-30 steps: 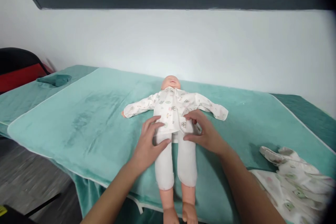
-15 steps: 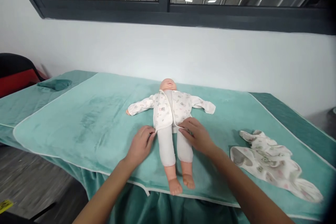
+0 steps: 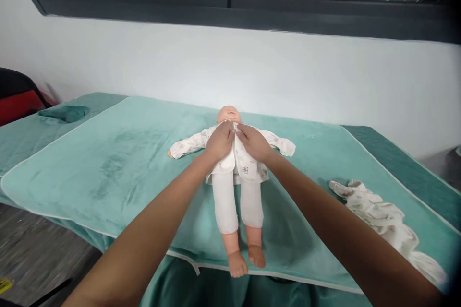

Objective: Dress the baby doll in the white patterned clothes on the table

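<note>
A baby doll (image 3: 234, 192) lies on its back on a teal towel (image 3: 118, 163), head toward the wall. It wears a white printed jacket (image 3: 248, 165) and white trousers, and its bare feet hang at the towel's front edge. My left hand (image 3: 219, 143) and my right hand (image 3: 253, 144) are both on the doll's chest just under its chin. Each hand pinches one front edge of the jacket near the collar, fingers closed on the cloth.
A crumpled white printed garment (image 3: 382, 223) lies on the towel to the right. A folded dark teal cloth (image 3: 65, 113) sits at the far left. A red and black chair (image 3: 18, 98) stands at the left edge. A white wall and window are behind.
Both hands moved up from the jacket's hem beside the doll's hips to the collar. The jacket fronts, open half a second ago, now meet over the chest.
</note>
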Demonstrator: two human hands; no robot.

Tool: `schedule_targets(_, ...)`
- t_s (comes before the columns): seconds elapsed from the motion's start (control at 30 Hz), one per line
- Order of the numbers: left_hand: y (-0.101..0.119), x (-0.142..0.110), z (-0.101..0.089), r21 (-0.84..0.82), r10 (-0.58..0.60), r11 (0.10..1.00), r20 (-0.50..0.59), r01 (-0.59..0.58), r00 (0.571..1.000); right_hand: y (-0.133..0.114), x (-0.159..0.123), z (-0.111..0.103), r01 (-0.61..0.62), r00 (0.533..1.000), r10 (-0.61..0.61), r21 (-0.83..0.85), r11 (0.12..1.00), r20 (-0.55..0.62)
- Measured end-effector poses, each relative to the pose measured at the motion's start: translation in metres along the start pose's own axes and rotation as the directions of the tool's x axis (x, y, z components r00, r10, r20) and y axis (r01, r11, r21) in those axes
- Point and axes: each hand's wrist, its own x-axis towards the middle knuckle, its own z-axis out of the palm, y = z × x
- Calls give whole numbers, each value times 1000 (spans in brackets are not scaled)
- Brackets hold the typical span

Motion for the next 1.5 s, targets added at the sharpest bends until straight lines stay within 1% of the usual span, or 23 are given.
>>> schedule_targets(0.07,-3,8,1,-38,35,999,15,-35,999,-1,17,2,55,997,-57,47,997,49)
schedule_targets(0.17,-12,7,-6,-65,-27,998,-14,26,1000,5,39,-1,93,991,-97,43,995,97)
schedule_targets(0.27,-23,4,-16,-4,-121,993,-31,120,992,15,59,-11,85,983,-72,-70,994,167)
schedule_targets(0.37,-28,6,-21,80,-137,987,-8,137,991,22,77,-18,70,970,-47,-87,994,240)
schedule_targets(0.43,-25,9,-20,73,-118,990,6,118,993,23,87,-17,70,975,-54,-64,995,217)
schedule_targets(0.53,-17,9,-17,-21,-87,996,40,88,995,20,88,-9,77,988,-73,-26,997,134)
schedule_targets(0.63,-14,-3,-21,-36,-29,999,51,30,998,21,61,-5,122,992,-122,36,992,4)
schedule_targets(0.7,-18,-20,-30,22,-17,1000,27,16,999,24,25,-10,121,989,-115,69,990,-89)
schedule_targets(0.73,-22,-31,-36,68,-24,997,16,23,1000,26,3,-15,87,991,-79,79,993,-105)
schedule_targets(0.8,-35,-56,-48,199,-44,979,15,40,999,30,-44,-25,42,997,-37,62,997,-73)
schedule_targets(0.83,-42,-68,-54,296,-58,954,28,47,998,31,-66,-29,53,998,-52,51,997,-27)
schedule_targets(0.9,-58,-88,-62,504,-140,858,43,99,989,33,-99,-32,68,996,-71,60,996,46)
schedule_targets(0.97,-72,-100,-67,655,-261,733,20,185,965,31,-117,-28,20,998,-26,91,996,61)
schedule_targets(1.03,-83,-104,-70,724,-337,646,-12,241,941,26,-123,-20,-72,995,63,125,990,73)
schedule_targets(1.1,-89,-101,-74,747,-350,616,-22,248,937,18,-124,-13,-146,987,133,146,979,94)
schedule_targets(1.17,-94,-98,-78,760,-337,606,-22,235,941,13,-126,-11,-174,980,152,194,965,128)
schedule_targets(1.23,-98,-96,-82,771,-323,595,-29,227,946,15,-128,-16,-180,973,133,262,948,187)
schedule_targets(1.3,-103,-96,-84,789,-311,570,-51,229,949,30,-129,-26,-223,966,182,238,945,183)
schedule_targets(1.33,-105,-96,-85,801,-306,553,-62,230,950,42,-127,-33,-273,959,254,172,947,125)
schedule_targets(1.37,-107,-96,-84,813,-301,534,-74,232,951,56,-124,-38,-345,938,345,76,935,20)
schedule_targets(1.43,-110,-95,-81,834,-299,498,-94,239,950,87,-116,-47,-525,840,502,-79,847,-207)
schedule_targets(1.47,-112,-94,-79,839,-303,484,-106,249,947,102,-111,-49,-585,798,540,-128,801,-266)
schedule_targets(1.5,-114,-94,-78,842,-309,471,-122,263,943,115,-105,-49,-613,778,559,-150,776,-286)
